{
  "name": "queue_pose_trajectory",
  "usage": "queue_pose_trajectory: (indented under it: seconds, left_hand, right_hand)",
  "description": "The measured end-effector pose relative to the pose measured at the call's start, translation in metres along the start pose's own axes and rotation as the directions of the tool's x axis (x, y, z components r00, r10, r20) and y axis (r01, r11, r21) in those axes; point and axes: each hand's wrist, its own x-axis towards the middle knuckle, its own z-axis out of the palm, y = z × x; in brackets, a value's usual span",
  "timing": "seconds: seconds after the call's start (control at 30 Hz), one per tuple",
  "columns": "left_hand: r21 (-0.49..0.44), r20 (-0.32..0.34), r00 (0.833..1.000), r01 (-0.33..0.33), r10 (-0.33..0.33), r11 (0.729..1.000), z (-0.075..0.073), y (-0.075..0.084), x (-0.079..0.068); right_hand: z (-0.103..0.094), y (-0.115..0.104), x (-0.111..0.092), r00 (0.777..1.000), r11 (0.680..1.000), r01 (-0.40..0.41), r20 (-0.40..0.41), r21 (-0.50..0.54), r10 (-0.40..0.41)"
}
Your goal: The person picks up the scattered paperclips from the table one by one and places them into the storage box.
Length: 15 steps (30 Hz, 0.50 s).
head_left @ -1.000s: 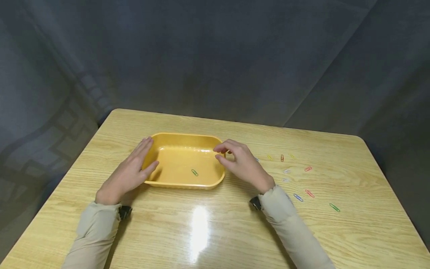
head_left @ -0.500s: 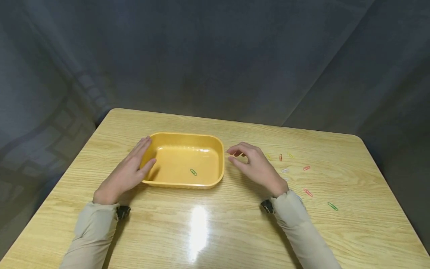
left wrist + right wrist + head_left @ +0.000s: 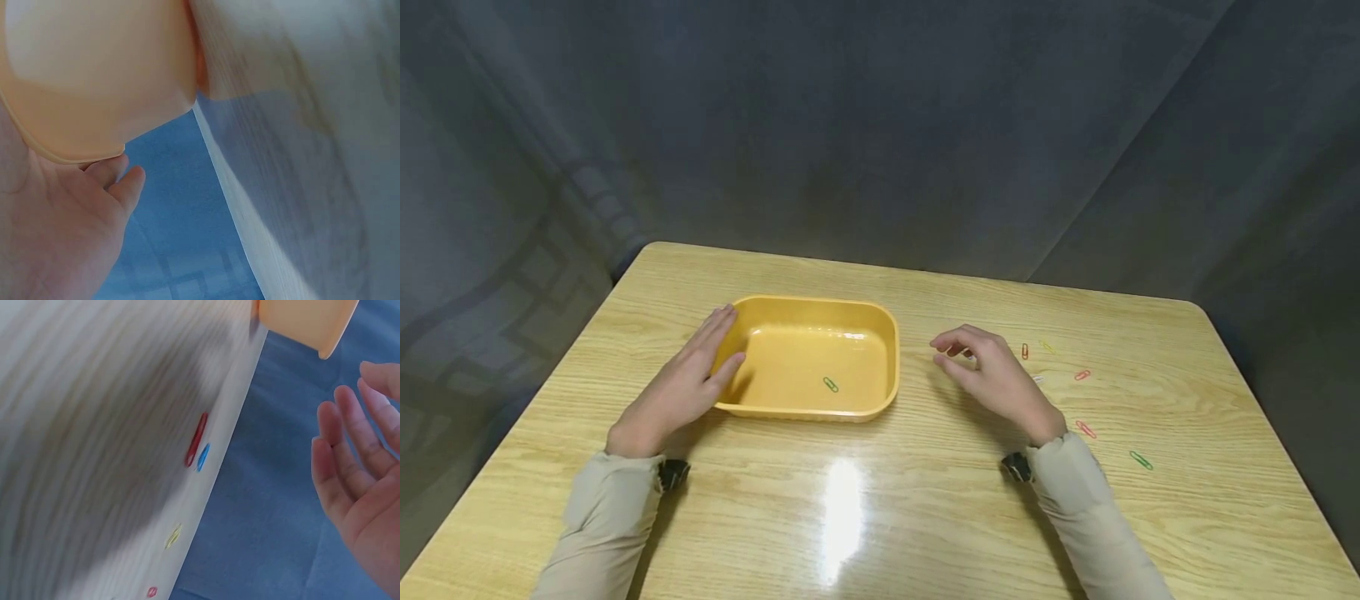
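Note:
A yellow plastic tray [image 3: 805, 414] stands left of the table's middle, with one green paper clip [image 3: 831, 385] lying in it. My left hand [image 3: 681, 392] rests on the tray's left rim, fingers straight and thumb reaching over the inside. In the left wrist view the rim of the tray [image 3: 69, 159] presses against the palm. My right hand [image 3: 992, 375] hovers over the table right of the tray, its fingers loosely bent. The right wrist view shows nothing between the fingers of this hand [image 3: 362, 469]. Below it lie a red paper clip [image 3: 197, 440] and a blue paper clip [image 3: 203, 457].
Right of my right hand several paper clips lie scattered on the wooden table [image 3: 925, 517], among them a yellow clip [image 3: 1047, 347], a pink clip [image 3: 1086, 429] and a green clip [image 3: 1141, 460]. A dark curtain [image 3: 880, 133] hangs behind the table.
My right hand has moved from over the tray's right rim to the right, out over the table toward the scattered clips. The left hand stays on the tray's rim.

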Motion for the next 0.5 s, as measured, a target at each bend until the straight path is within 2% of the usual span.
queue_pose_trajectory:
  seconds: [0.27, 0.5]
  left_hand:
    - [-0.001, 0.009, 1.0, 0.009, -0.009, 1.0, 0.0, 0.0, 0.0]
    - [0.002, 0.008, 1.0, 0.006, -0.006, 1.0, 0.0, 0.001, 0.0]
  right_hand:
    - [-0.002, 0.011, -0.008, 0.998, 0.999, -0.048, 0.049, 0.003, 0.048]
    - [-0.006, 0.021, -0.013, 0.996, 0.998, -0.056, 0.068, -0.005, 0.056]
